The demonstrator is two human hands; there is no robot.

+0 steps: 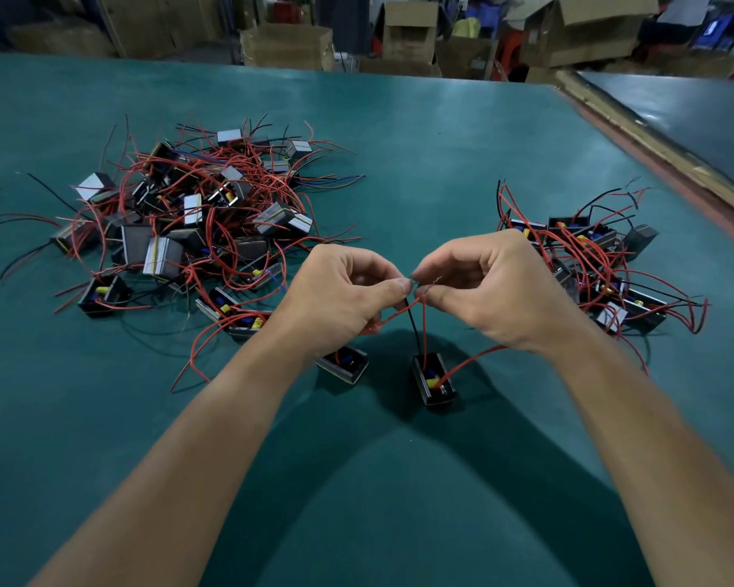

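Low over the near worktop (357, 480), left hand (340, 290) and right hand (492, 286) pinch the wire ends (416, 285) together.
Their wires run down to the right block (435, 379) and the left block (343, 364) lying just below; this join looks unfinished. A small heap (590, 264) at right seems already joined, while the big heap (187, 218) at left seems left to do, its red wires straying close. Cardboard boxes (287, 46) stand beyond.

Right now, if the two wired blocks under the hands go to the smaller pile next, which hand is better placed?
Probably the right hand: the smaller pile lies just beside it, while the left hand would have to cross over. Both hands pinch wire ends above the blocks.
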